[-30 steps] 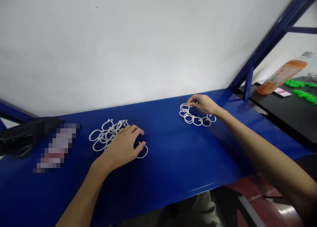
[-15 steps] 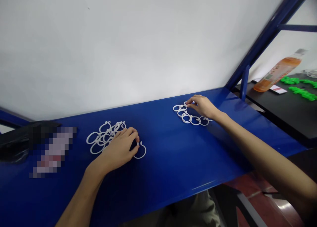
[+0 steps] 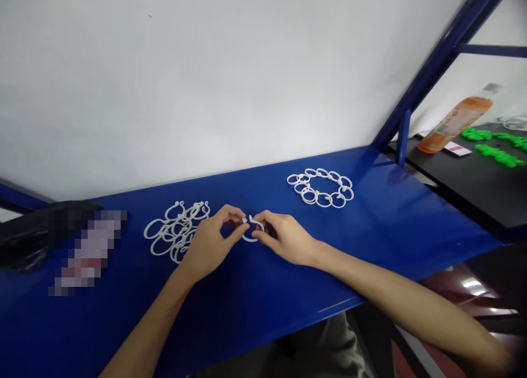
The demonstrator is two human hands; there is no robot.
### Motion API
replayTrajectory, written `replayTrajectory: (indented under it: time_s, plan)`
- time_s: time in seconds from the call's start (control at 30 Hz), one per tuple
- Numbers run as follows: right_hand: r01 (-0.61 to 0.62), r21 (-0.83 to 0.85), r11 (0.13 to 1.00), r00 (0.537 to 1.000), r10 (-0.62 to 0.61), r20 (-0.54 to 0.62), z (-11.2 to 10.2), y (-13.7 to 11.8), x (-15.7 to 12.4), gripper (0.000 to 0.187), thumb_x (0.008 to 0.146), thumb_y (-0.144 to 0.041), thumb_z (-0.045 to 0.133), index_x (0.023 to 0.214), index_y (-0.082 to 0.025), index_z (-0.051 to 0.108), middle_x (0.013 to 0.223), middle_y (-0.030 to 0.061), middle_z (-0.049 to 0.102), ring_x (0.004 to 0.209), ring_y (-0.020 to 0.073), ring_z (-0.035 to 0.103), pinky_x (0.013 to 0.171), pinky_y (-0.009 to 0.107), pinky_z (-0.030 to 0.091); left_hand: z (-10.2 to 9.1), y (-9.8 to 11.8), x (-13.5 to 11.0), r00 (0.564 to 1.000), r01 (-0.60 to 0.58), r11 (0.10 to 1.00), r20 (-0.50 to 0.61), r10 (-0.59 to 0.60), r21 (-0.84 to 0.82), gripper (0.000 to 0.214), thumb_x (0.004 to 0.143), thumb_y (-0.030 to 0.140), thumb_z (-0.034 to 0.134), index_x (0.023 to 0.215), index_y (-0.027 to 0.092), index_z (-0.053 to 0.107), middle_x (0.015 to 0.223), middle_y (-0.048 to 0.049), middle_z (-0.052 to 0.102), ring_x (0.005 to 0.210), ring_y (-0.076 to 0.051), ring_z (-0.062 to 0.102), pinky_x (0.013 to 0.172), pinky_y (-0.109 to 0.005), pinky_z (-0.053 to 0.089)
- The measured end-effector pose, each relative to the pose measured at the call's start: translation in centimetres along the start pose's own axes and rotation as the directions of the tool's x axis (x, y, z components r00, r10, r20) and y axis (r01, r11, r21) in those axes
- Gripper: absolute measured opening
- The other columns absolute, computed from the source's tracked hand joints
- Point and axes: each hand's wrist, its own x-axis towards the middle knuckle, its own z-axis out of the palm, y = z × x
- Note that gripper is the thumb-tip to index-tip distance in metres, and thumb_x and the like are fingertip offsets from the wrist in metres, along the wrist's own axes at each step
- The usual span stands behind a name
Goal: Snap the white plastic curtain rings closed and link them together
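Note:
My left hand (image 3: 209, 242) and my right hand (image 3: 284, 238) meet in front of me, and the fingertips of both pinch a white plastic split ring (image 3: 251, 230). Its opening shows near my left fingertips. Close behind my left wrist lies a loose, tangled heap of similar rings (image 3: 178, 231). Farther right, a chain of linked white rings (image 3: 320, 188) forms a rough circle on the blue metal shelf (image 3: 337, 240), apart from both hands.
A pixelated object (image 3: 86, 253) and a black bag (image 3: 28, 235) lie at the shelf's left end. A blue steel frame post (image 3: 403, 137) rises at the back right. Beyond it, a black surface (image 3: 473, 194) holds an orange-filled bottle (image 3: 455, 125) and green pieces (image 3: 498, 155).
My right hand has left the ring chain and moved left to join my left hand. The single ring has risen off the shelf between them, and the chain now shows uncovered.

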Motion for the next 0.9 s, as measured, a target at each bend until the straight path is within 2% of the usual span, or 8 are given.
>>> replayTrajectory:
  time_s: [0.07,0.2,0.33,0.5,0.57,0.63,0.77,0.9]
  plan:
    - [-0.003,0.04,0.999,0.999,0.005,-0.039,0.7,0.2,-0.3,0.016,0.101,-0.027,0.053,0.11,-0.018,0.064,0.09,0.0029,0.072,0.075,0.0146,0.066,0.07,0.026,0.05,0.1,0.1,-0.1,1.0,0.023,0.997,-0.002,-0.023,-0.069,0.021,0.087,0.043,0.067,0.096,0.025,0.061,0.087,0.002,0.073,0.083,-0.018,0.07,0.075,-0.029,0.052]
    - [0.141,0.045,0.989,0.99,-0.141,-0.001,0.6,0.5,-0.9,0.026,0.105,-0.023,0.043,0.113,-0.015,0.066,0.09,0.0056,0.071,0.076,0.0146,0.066,0.073,0.026,0.05,0.5,0.3,-0.3,0.999,0.014,0.99,0.048,-0.007,-0.141,0.019,0.086,0.039,0.069,0.096,0.025,0.063,0.079,0.0043,0.074,0.075,-0.016,0.069,0.068,-0.027,0.05]
    - [0.237,-0.05,0.97,0.971,-0.234,0.054,0.4,0.7,-1.6,0.029,0.106,-0.021,0.039,0.112,-0.013,0.067,0.088,0.0061,0.068,0.075,0.015,0.062,0.071,0.026,0.05,1.0,0.6,-0.5,0.995,-0.05,0.988,0.077,0.062,-0.145,0.004,0.087,0.028,0.064,0.087,0.025,0.066,0.077,0.0053,0.073,0.073,-0.014,0.068,0.07,-0.026,0.049]
    - [0.315,-0.172,0.933,0.947,-0.297,0.119,0.7,1.4,-2.0,0.032,0.105,-0.018,0.037,0.099,-0.013,0.068,0.079,0.0055,0.065,0.07,0.0157,0.058,0.067,0.027,0.049,1.8,1.2,-0.6,0.989,-0.107,0.991,0.09,0.113,-0.076,0.006,0.087,0.029,0.064,0.083,0.024,0.066,0.073,0.0058,0.07,0.07,-0.014,0.065,0.072,-0.027,0.049]
    - [0.275,-0.186,0.943,0.961,-0.265,0.077,0.8,1.6,-1.8,0.033,0.106,-0.021,0.037,0.101,-0.012,0.069,0.079,0.0064,0.067,0.07,0.0161,0.06,0.066,0.028,0.05,2.0,1.4,-0.6,0.993,-0.102,0.994,0.058,0.105,-0.048,0.013,0.089,0.035,0.063,0.082,0.023,0.063,0.073,0.005,0.069,0.068,-0.013,0.063,0.068,-0.026,0.048]
    - [0.217,-0.181,0.959,0.975,-0.223,-0.014,0.9,1.6,-1.4,0.033,0.106,-0.025,0.039,0.108,-0.012,0.069,0.086,0.0078,0.071,0.075,0.0166,0.065,0.069,0.028,0.052,2.1,1.4,-0.7,0.995,-0.089,0.995,0.042,0.091,-0.04,0.023,0.092,0.041,0.059,0.08,0.022,0.06,0.069,0.0049,0.065,0.062,-0.012,0.06,0.063,-0.026,0.047]
    - [0.156,-0.226,0.962,0.96,-0.202,-0.196,0.4,2.0,-0.8,0.032,0.106,-0.031,0.044,0.118,-0.017,0.07,0.105,0.0092,0.074,0.09,0.0191,0.069,0.08,0.032,0.056,2.1,1.7,-1.0,0.985,-0.141,0.99,0.098,0.143,-0.023,0.024,0.094,0.042,0.057,0.08,0.023,0.061,0.075,0.004,0.066,0.069,-0.013,0.061,0.067,-0.026,0.048]
    - [0.172,-0.218,0.961,0.96,-0.213,-0.18,-0.5,2.4,-0.6,0.029,0.103,-0.03,0.05,0.123,-0.02,0.069,0.106,0.0088,0.07,0.092,0.0197,0.065,0.08,0.035,0.057,2.5,1.7,-1.4,0.966,-0.259,0.964,0.048,0.256,0.067,0.014,0.094,0.029,0.055,0.083,0.023,0.061,0.085,0.0023,0.067,0.081,-0.015,0.062,0.078,-0.029,0.049]
